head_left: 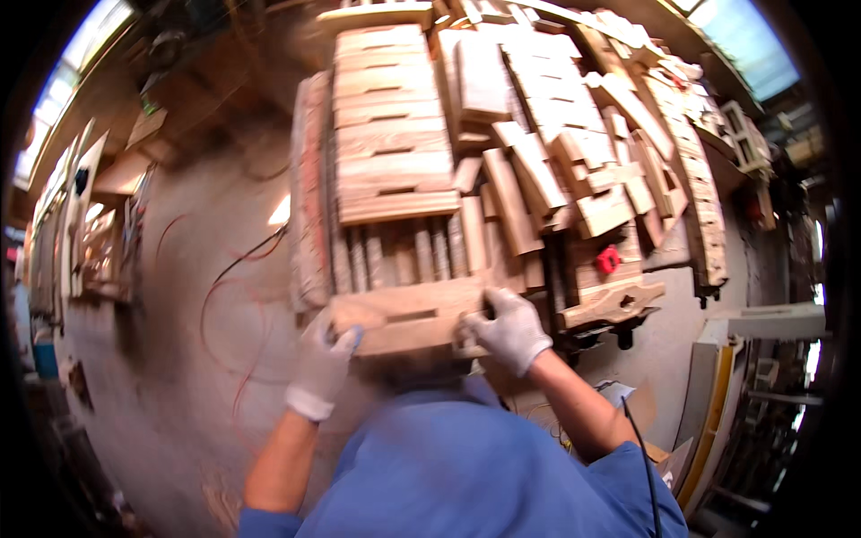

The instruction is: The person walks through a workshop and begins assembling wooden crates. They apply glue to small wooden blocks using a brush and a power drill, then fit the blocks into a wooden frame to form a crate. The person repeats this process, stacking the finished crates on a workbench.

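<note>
Both gloved grips, L (325, 357) & R (508, 328), clamped on ends of pale flat wooden board (408, 325) at near edge of stacked timber pile (502, 152); best kept level, lifted evenly w/ both.

Pale tan wooden boards (404, 325) with darker grain streaks are gripped by a left hand (325, 359) and right hand (509, 330) in off-white knit gloves. The shirt (466, 475) is plain blue, the knob (608, 260) bright red, the floor (179, 377) dusty grey-brown.
</note>
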Available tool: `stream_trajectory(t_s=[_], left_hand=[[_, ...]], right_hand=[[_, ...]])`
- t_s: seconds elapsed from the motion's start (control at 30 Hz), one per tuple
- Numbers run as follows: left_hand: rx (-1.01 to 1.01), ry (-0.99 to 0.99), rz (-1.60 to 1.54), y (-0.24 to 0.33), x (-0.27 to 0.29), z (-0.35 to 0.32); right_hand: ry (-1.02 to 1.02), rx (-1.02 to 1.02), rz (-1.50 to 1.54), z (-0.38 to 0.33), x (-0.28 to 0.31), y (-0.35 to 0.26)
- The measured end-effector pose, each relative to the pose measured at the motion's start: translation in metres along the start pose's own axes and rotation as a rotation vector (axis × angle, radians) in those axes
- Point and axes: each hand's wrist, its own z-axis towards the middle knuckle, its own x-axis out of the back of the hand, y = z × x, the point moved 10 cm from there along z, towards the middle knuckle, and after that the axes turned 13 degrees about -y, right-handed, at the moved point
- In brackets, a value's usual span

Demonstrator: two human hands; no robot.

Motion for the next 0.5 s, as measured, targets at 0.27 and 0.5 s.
stream_trajectory(t_s=[0.27, 0.5], left_hand=[[0.01, 0.065, -0.258, -0.053, -0.016, 0.012], [0.206, -0.16, -1.135, -0.12, -0.074, 0.045]], right_hand=[[0.018, -0.113, 0.072, 0.01, -0.005, 0.031], [-0.157, -0.18, 0.603, 0.034, -0.044, 0.053]])
